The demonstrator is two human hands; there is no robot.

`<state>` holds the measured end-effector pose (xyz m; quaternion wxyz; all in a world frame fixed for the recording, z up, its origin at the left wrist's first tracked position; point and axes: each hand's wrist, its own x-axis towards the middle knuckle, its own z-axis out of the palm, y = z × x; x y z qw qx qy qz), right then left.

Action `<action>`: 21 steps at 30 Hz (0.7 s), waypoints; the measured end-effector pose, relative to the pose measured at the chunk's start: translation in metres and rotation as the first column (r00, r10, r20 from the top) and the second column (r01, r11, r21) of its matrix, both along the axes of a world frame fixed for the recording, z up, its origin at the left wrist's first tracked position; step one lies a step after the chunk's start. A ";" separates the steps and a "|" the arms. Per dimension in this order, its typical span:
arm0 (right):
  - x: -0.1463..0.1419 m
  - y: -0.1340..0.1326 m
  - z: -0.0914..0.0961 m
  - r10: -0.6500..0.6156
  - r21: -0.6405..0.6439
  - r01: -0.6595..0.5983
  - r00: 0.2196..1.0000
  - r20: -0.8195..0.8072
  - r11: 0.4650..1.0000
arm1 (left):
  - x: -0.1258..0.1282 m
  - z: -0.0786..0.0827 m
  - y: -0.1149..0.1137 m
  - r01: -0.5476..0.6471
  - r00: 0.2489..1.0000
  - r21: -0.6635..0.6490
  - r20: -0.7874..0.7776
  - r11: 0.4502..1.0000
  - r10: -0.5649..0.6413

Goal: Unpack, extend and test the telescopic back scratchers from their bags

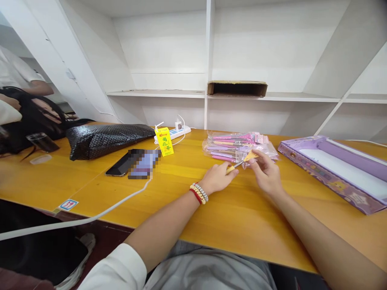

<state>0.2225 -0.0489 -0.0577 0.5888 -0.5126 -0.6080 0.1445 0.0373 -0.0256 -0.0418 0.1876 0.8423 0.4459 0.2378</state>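
Between my two hands is a small yellow brush with a pale handle, a metallic shaft and a flared yellow head (250,156). My left hand (216,177), with bead bracelets at the wrist, is closed around its handle. The fingers of my right hand (266,173) pinch the flared head. Just behind them lies a clear plastic pack (223,148) of pink, yellow and purple brush-like tools, partly covered by my hands.
A purple open box (329,177) lies at the right. To the left are two phones (122,163), a yellow drink carton (165,141), a power strip (183,131) and a black bubble bag (105,139). A white cable (115,205) crosses the table. Another person (27,76) is at far left.
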 end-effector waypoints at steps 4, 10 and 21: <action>0.005 0.002 0.000 -0.007 0.014 0.008 0.999 -0.042 1.000 | -0.003 0.000 0.002 -0.013 0.994 -0.039 -0.111 0.999 0.008; 0.000 -0.002 0.000 0.109 -0.024 -0.108 0.993 0.038 0.994 | -0.003 0.005 -0.004 0.005 0.992 -0.032 0.123 0.999 -0.001; -0.011 -0.009 -0.002 0.344 -0.115 -0.326 0.909 0.234 0.938 | 0.008 -0.007 0.007 0.104 0.809 -0.248 0.584 0.963 0.063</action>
